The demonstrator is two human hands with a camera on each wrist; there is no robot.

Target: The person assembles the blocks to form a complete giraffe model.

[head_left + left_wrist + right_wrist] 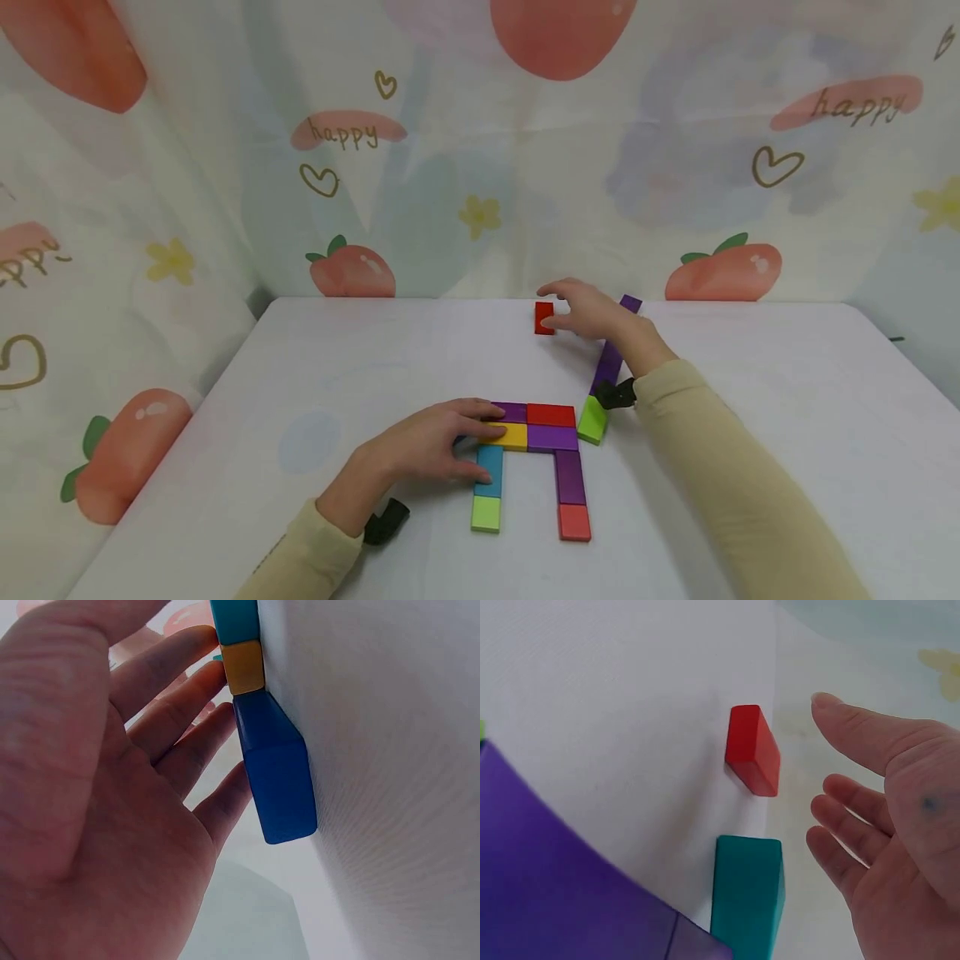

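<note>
My left hand point(431, 442) rests at the left side of a flat figure of coloured blocks, its fingers spread over the purple block point(512, 412), the yellow block point(517, 436) and the light-blue block point(491, 467). A dark blue block point(277, 780) shows by its fingertips in the left wrist view. My right hand point(592, 312) reaches to the table's far edge with thumb and fingers parted, nothing gripped. Beside it stands a lone red block point(540, 310), overlapped by the thumb in the head view but apart from it in the right wrist view. A teal block point(746, 892) is close by.
Under the right wrist a row of purple blocks point(608, 365) slants back from a green block point(592, 421). Another red block point(551, 415) tops the figure; a light-green block point(486, 515) and a coral block point(575, 523) end its two legs. A printed cloth point(450, 208) hangs behind the white table point(360, 350).
</note>
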